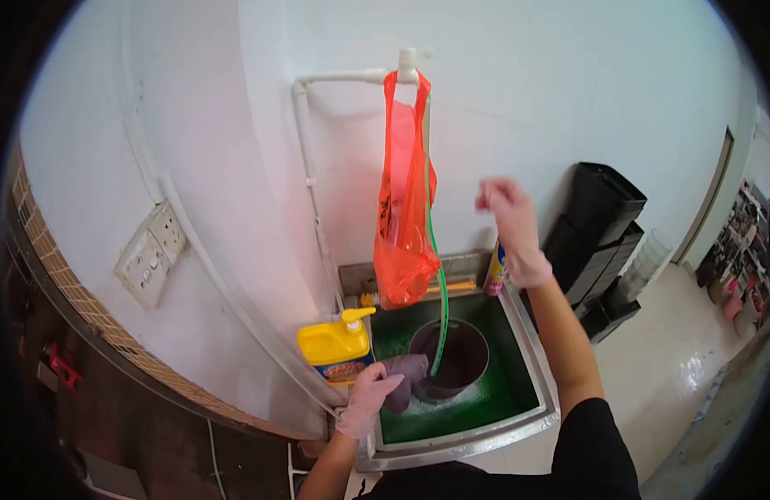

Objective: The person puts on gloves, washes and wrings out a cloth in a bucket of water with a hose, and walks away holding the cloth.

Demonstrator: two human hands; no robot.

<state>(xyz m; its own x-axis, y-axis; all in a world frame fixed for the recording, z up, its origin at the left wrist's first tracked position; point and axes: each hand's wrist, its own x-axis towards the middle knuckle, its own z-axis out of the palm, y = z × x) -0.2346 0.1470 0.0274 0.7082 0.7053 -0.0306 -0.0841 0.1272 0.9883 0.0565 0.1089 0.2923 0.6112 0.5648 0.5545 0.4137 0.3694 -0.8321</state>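
My left hand (370, 393), in a thin clear glove, is closed on a purple-grey cloth (406, 379) at the sink's left side. A dark round bucket (470, 342) stands just right of the cloth, in a metal-rimmed sink (545, 367) with a green basin. Whitish foam lies around the bucket's base. A green-edged hose (444, 321) hangs down into the bucket. Raised above the sink's back right corner, my right hand (508, 204) is also gloved and slightly blurred. Its fingers are curled in, and nothing shows in them.
An orange-red plastic bag (406, 258) hangs from the tap and white pipe (343, 77). A yellow pump bottle (335, 343) stands left of the sink; a spray can (495, 271) is at its back right corner. Stacked black containers (597, 217) lean along the right wall. Wall sockets (156, 250) are at left.
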